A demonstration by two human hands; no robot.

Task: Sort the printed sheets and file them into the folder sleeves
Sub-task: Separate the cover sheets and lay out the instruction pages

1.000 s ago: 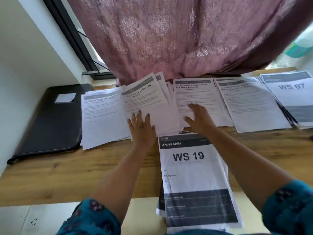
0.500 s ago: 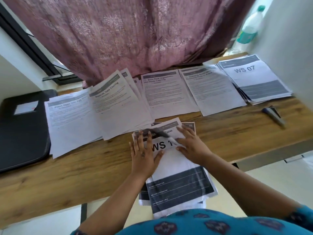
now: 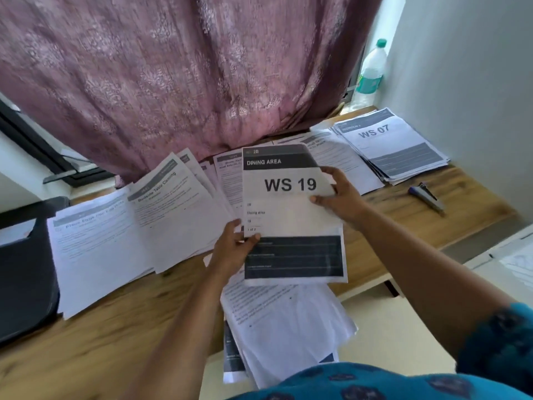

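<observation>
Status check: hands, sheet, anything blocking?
Both hands, left and right, hold WS 19 sheet above desk. Nothing blocking; folder far left.

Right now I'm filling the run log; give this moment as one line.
left hand: holds WS 19 sheet | right hand: holds same sheet | sheet: lifted above table
</observation>
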